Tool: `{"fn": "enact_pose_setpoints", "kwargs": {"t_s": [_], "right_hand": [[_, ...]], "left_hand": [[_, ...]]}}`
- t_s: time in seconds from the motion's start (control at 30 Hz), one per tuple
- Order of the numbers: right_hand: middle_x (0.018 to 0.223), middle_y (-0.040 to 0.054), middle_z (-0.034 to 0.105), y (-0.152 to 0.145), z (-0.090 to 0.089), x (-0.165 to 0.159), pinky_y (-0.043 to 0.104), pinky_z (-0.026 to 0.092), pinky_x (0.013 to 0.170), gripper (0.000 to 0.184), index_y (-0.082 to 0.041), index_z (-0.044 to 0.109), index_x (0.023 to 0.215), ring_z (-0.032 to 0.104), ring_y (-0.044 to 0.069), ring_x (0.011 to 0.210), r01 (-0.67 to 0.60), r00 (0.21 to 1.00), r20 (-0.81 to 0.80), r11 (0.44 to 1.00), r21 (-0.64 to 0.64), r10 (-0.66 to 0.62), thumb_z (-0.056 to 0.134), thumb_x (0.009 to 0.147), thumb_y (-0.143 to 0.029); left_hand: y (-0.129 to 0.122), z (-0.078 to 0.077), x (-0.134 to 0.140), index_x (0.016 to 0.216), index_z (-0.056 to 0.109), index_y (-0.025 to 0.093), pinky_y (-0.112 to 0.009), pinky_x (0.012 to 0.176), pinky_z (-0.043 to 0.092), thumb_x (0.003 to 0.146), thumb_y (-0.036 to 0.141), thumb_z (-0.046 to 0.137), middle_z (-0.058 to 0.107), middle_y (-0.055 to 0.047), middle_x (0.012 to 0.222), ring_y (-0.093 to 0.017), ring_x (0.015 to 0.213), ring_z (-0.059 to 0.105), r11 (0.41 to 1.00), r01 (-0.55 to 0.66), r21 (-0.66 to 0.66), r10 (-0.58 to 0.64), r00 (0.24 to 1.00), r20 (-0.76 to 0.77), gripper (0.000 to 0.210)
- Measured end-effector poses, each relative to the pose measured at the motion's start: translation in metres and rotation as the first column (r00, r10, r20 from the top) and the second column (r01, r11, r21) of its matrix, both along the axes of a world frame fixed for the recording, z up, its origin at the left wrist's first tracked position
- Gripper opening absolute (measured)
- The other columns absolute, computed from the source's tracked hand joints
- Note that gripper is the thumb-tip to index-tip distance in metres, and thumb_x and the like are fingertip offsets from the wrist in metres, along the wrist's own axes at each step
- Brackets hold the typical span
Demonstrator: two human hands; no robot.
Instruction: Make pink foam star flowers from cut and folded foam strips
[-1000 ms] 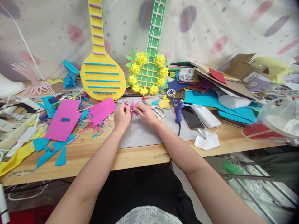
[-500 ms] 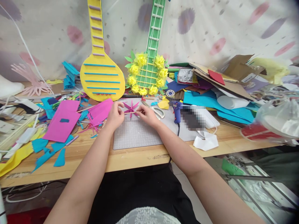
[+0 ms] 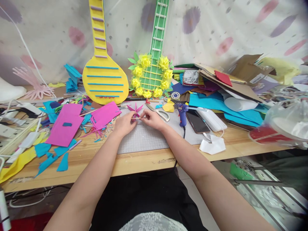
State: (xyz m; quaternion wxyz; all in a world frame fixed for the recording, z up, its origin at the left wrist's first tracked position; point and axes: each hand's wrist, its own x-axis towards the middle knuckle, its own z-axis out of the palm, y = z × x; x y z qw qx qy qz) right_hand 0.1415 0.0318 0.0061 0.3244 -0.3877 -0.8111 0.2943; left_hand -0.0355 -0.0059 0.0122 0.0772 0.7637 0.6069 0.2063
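A thin, pale stick (image 3: pixel 136 118) runs between my hands over the grey cutting mat (image 3: pixel 134 144). My left hand (image 3: pixel 125 124) pinches its left end with closed fingers. On the other side, my right hand (image 3: pixel 152 119) is closed, its thumb and finger at the stick's right end. Just behind the fingertips is a magenta, star-shaped paper piece (image 3: pixel 135 108) with narrow pointed arms; its lower part is hidden by my hands. Whether the stick touches the star, I cannot tell. Scissors (image 3: pixel 163 115) lie right beside my right hand.
A blue glue gun (image 3: pixel 182 115), a phone (image 3: pixel 197 121) and a white power bank (image 3: pixel 211 118) lie to the right. Magenta sheets (image 3: pixel 64 125) and blue scraps are spread left. Yellow (image 3: pixel 106 80) and green (image 3: pixel 157 45) guitar-shaped crafts lean at the back.
My left hand has shifted right and slightly down, closer to my right hand. The stick is now lower, in front of the star, and more of the star's top shows above my fingers.
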Motion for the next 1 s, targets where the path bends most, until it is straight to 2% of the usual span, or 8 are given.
{"fn": "enact_pose_setpoints", "kwargs": {"t_s": [0.1,0.2,0.37,0.47,0.57,0.77,0.83,1.0], "right_hand": [[0.078,0.0001,0.060,-0.002,0.001,-0.003,0.024,0.036,0.069,0.006,-0.018,0.060,0.080,0.050,0.013,0.073,0.003,0.997,0.071,0.996,0.087,-0.009,0.061,0.075,-0.023],[0.082,0.0021,0.063,-0.004,0.001,-0.004,0.027,0.037,0.076,0.006,-0.019,0.061,0.082,0.052,0.016,0.083,-0.011,0.994,0.113,0.989,0.145,-0.005,0.061,0.078,-0.023],[0.083,0.0027,0.066,0.003,-0.001,0.001,0.028,0.039,0.076,0.006,-0.020,0.063,0.082,0.051,0.017,0.086,0.012,0.999,-0.033,0.990,0.138,-0.007,0.059,0.081,-0.025],[0.083,0.0027,0.066,0.010,-0.004,0.006,0.028,0.039,0.074,0.007,-0.020,0.064,0.080,0.051,0.016,0.084,0.056,0.992,-0.120,0.990,0.128,-0.041,0.060,0.081,-0.026],[0.082,0.0021,0.066,0.013,-0.006,0.008,0.029,0.039,0.073,0.006,-0.021,0.064,0.078,0.050,0.016,0.082,0.070,0.986,-0.158,0.989,0.132,-0.048,0.061,0.081,-0.025],[0.083,0.0020,0.067,0.013,-0.007,0.008,0.029,0.039,0.074,0.005,-0.021,0.066,0.083,0.050,0.016,0.085,0.061,0.982,-0.187,0.986,0.154,-0.031,0.064,0.080,-0.024],[0.084,0.0022,0.067,0.012,-0.005,0.007,0.029,0.039,0.076,0.006,-0.021,0.067,0.085,0.050,0.016,0.085,0.061,0.984,-0.173,0.985,0.164,-0.032,0.064,0.080,-0.023],[0.080,0.0023,0.068,0.006,0.000,0.000,0.029,0.039,0.076,0.007,-0.019,0.068,0.082,0.050,0.015,0.080,0.068,0.992,-0.115,0.985,0.159,-0.050,0.063,0.081,-0.024]], "left_hand": [[0.000,-0.005,0.005,0.104,0.057,0.026,-0.030,0.067,0.044,0.080,0.022,0.051,0.068,-0.003,0.096,-0.021,0.087,0.063,1.000,0.024,-0.003,-0.024,1.000,-0.002,0.026],[0.001,-0.009,0.006,0.092,0.059,0.024,-0.028,0.068,0.044,0.079,0.022,0.051,0.067,-0.002,0.092,-0.019,0.083,0.062,0.999,0.041,0.001,-0.041,0.996,0.082,0.016],[0.004,-0.008,-0.003,0.100,0.057,0.023,-0.026,0.063,0.044,0.072,0.023,0.059,0.065,0.000,0.089,-0.012,0.064,0.056,0.996,0.020,0.083,-0.044,0.952,0.304,0.029],[0.007,-0.007,-0.009,0.098,0.057,0.020,-0.023,0.059,0.043,0.069,0.019,0.058,0.064,0.000,0.086,-0.010,0.062,0.054,0.993,0.000,0.117,-0.054,0.886,0.461,0.030],[0.010,-0.007,-0.012,0.093,0.059,0.019,-0.022,0.055,0.042,0.070,0.021,0.057,0.063,-0.001,0.081,-0.011,0.064,0.054,0.995,-0.004,0.095,-0.055,0.791,0.610,0.023],[0.015,-0.009,-0.011,0.072,0.062,0.018,-0.020,0.042,0.036,0.072,0.033,0.062,0.056,0.001,0.063,-0.008,0.050,0.045,1.000,-0.003,-0.011,0.010,0.660,0.751,0.016],[0.016,-0.009,-0.008,0.067,0.058,0.017,-0.020,0.037,0.032,0.071,0.033,0.063,0.050,0.003,0.057,-0.007,0.043,0.039,0.996,-0.021,-0.083,0.080,0.572,0.816,0.017],[0.011,-0.001,0.009,0.064,0.046,0.018,-0.015,0.034,0.024,0.074,0.032,0.065,0.035,0.008,0.051,-0.004,0.041,0.031,0.965,-0.056,-0.257,0.263,0.211,0.942,0.026]]}}
